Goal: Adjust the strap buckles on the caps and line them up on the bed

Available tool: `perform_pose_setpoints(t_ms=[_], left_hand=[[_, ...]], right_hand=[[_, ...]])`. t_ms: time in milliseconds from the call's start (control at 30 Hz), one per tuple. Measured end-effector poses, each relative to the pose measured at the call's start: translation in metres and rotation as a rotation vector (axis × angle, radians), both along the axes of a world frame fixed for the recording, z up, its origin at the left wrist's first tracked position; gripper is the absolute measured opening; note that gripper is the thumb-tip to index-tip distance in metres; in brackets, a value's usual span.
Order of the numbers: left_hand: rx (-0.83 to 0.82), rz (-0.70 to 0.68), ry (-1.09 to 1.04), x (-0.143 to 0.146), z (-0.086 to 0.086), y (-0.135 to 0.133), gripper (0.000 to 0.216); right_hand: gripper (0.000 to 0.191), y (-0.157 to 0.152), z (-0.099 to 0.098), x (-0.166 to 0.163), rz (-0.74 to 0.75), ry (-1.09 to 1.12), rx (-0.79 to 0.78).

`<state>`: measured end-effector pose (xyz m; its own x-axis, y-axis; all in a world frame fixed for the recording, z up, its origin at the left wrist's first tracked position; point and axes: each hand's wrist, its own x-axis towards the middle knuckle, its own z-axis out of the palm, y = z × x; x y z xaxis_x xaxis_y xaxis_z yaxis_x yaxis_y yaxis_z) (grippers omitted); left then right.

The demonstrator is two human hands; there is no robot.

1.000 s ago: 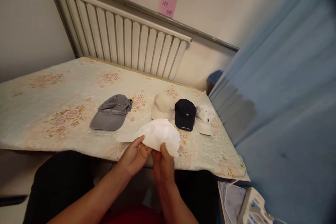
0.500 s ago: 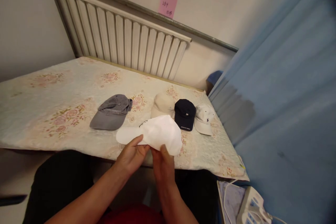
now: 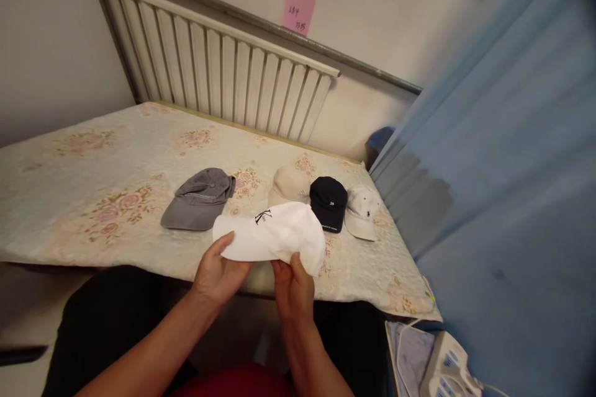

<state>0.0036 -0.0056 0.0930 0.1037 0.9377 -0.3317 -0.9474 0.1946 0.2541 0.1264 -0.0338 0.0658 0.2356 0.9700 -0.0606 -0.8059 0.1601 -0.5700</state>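
A white baseball cap (image 3: 288, 232) with black lettering on its front is held above the near edge of the bed, brim pointing left. My left hand (image 3: 220, 270) grips the brim, thumb on top and fingers underneath. At the cap's lower right edge, my right hand (image 3: 294, 282) pinches the rim with the thumb outside. Behind it lies a beige cap (image 3: 289, 185), partly covered by the white one. To the right sit a black cap (image 3: 328, 201) and a cream cap (image 3: 362, 209) with a small dark logo. A grey cap (image 3: 200, 198) rests to the left.
The caps lie on a bed with a floral cover (image 3: 116, 161). Behind it is a radiator (image 3: 223, 68), with a pink note (image 3: 298, 12) on the wall above. A blue curtain (image 3: 503, 167) hangs at right, over a power strip (image 3: 449, 363) at lower right.
The white cap has turned so its front lettering shows more fully, and its brim has shifted slightly right. My left hand has moved left along the brim. The other caps stay put.
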Motion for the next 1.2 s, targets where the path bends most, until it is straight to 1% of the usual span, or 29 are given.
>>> perform_pose_setpoints(t_ms=[67,133,300,400,500,600,700,767,833,933,1000,1100,1200], left_hand=[[0.001,-0.009,0.033,-0.005,-0.001,0.002,0.051],[0.038,-0.028,0.053,-0.006,-0.002,0.002,0.052],[0.102,-0.052,0.067,0.006,-0.001,-0.005,0.061],[0.14,-0.052,0.099,0.013,-0.001,-0.01,0.066],[0.148,-0.081,0.114,0.014,-0.002,-0.013,0.065],[0.097,-0.09,0.1,0.01,-0.002,-0.012,0.055],[-0.039,-0.094,0.097,0.002,-0.002,-0.008,0.04],[-0.102,-0.105,0.094,-0.004,-0.002,-0.005,0.036],[-0.116,-0.121,0.082,-0.009,-0.001,-0.003,0.035],[-0.114,-0.15,0.062,-0.012,0.0,-0.002,0.035],[-0.121,-0.169,0.058,-0.011,0.001,-0.002,0.035],[-0.139,-0.185,0.069,-0.008,0.001,-0.002,0.034],[-0.149,-0.203,0.092,-0.004,0.002,-0.003,0.031]], right_hand=[[0.055,0.001,-0.002,0.003,0.008,0.022,-0.015],[0.054,0.001,-0.002,0.004,0.017,0.026,-0.009],[0.047,-0.004,0.007,-0.003,0.053,-0.032,0.057],[0.043,-0.005,0.011,-0.005,0.048,-0.053,0.032],[0.041,-0.002,0.009,-0.002,0.034,-0.03,-0.011],[0.04,0.002,0.004,0.003,0.008,0.036,-0.097],[0.04,0.005,-0.002,0.01,-0.003,0.084,-0.146],[0.04,0.007,-0.006,0.015,0.002,0.099,-0.157],[0.039,0.009,-0.009,0.021,0.013,0.117,-0.187],[0.041,0.011,-0.013,0.029,0.026,0.148,-0.276],[0.042,0.012,-0.013,0.033,0.06,0.152,-0.312],[0.045,0.008,-0.011,0.034,0.128,0.153,-0.291],[0.042,0.002,-0.008,0.033,0.132,0.169,-0.263]])
